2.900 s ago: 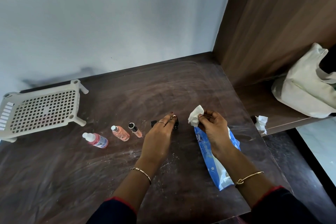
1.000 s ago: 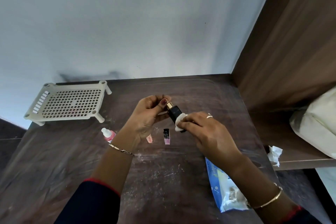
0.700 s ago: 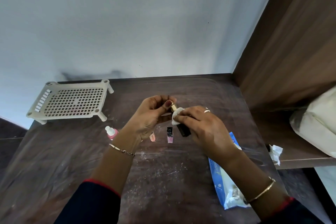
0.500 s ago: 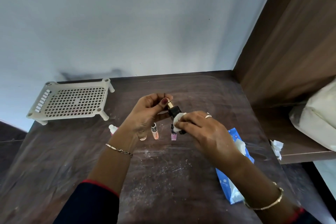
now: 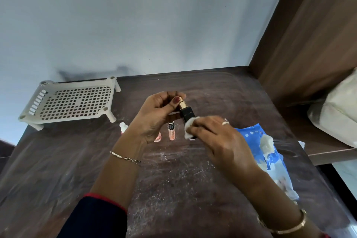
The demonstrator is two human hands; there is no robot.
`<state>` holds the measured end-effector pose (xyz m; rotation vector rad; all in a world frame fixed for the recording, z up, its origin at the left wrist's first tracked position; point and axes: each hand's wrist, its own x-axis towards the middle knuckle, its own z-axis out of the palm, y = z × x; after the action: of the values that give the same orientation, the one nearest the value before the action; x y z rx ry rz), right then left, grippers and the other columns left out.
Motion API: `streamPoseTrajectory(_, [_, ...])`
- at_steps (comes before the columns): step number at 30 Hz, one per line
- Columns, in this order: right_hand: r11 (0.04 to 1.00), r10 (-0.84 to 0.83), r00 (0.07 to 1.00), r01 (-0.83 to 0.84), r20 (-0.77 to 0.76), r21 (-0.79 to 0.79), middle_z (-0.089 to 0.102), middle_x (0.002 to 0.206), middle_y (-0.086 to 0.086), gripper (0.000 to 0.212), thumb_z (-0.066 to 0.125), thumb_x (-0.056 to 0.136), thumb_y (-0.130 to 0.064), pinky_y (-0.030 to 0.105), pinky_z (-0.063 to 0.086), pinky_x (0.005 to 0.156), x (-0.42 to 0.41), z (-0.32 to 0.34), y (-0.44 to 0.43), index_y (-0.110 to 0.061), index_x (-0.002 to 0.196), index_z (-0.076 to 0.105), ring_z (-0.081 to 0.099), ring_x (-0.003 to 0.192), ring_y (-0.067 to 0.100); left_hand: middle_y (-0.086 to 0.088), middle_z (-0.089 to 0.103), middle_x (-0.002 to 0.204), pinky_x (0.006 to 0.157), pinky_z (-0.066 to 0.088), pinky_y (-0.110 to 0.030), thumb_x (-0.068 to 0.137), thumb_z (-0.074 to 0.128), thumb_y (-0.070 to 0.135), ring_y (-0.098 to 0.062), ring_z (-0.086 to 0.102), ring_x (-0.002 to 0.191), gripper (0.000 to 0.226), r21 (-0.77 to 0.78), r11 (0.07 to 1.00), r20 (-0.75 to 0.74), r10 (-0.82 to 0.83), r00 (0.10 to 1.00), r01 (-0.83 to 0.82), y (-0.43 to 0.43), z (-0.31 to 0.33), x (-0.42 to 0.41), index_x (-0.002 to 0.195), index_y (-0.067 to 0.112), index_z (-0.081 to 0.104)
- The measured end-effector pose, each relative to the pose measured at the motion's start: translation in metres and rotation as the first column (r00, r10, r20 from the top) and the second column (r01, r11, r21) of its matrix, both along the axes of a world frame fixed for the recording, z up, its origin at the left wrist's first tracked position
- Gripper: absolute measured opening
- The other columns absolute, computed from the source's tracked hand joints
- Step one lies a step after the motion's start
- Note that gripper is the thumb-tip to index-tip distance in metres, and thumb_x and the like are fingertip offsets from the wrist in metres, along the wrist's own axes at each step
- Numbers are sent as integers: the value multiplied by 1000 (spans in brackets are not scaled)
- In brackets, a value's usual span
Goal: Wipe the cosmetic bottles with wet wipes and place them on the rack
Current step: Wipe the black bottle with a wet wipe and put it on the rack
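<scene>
My left hand pinches the gold top of a small black cosmetic bottle, held tilted above the table. My right hand presses a white wet wipe around the bottle's lower end. Under my hands, on the table, lie a peach tube, a pink-labelled tube partly hidden by my left wrist, and a white-capped bottle. The white perforated rack stands at the back left with nothing on it.
A blue pack of wet wipes lies on the table right of my right hand, a wipe sticking out of it. A cream bag sits on a lower wooden shelf at the right. A crumpled wipe lies by the shelf edge.
My left hand picked the black bottle up off the table and my right hand brought the wipe to it. Over the last second the wipe slid up and down along the bottle.
</scene>
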<state>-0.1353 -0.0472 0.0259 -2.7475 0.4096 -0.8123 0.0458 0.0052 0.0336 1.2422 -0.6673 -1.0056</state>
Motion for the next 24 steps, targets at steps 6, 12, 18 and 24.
streamPoseTrajectory(6, [999,13,999,-12,30,-46,65,109,7,27,53,86,-8,42,55,66,5,-18,2,-7,108,69,60,97,25,1,67,76,67,55,-22,94,52,6,-9,67,73,15,-13,999,84,-34,996,35,6,-11,7,100,6,65])
streamPoseTrajectory(12, [993,-31,998,37,60,-111,64,113,8,35,68,80,2,42,56,70,19,-25,-2,-8,113,68,59,101,27,-4,66,81,64,55,-22,93,54,10,-12,65,73,13,-25,996,137,-79,987,83,11,-22,-1,98,6,65])
streamPoseTrajectory(18, [972,99,991,-77,87,-222,66,106,5,27,60,82,-2,42,56,64,-17,-58,23,-8,107,70,62,95,24,2,67,78,68,57,-24,92,56,11,-9,67,73,13,-46,997,251,-48,967,61,29,-39,-9,98,9,68])
streamPoseTrajectory(24, [969,83,982,-40,171,-246,66,108,6,29,58,82,1,42,55,70,-33,-71,40,-8,107,71,63,96,27,4,71,74,64,55,-21,92,56,9,-9,68,71,12,-82,992,261,-73,963,97,54,-45,-38,96,8,67])
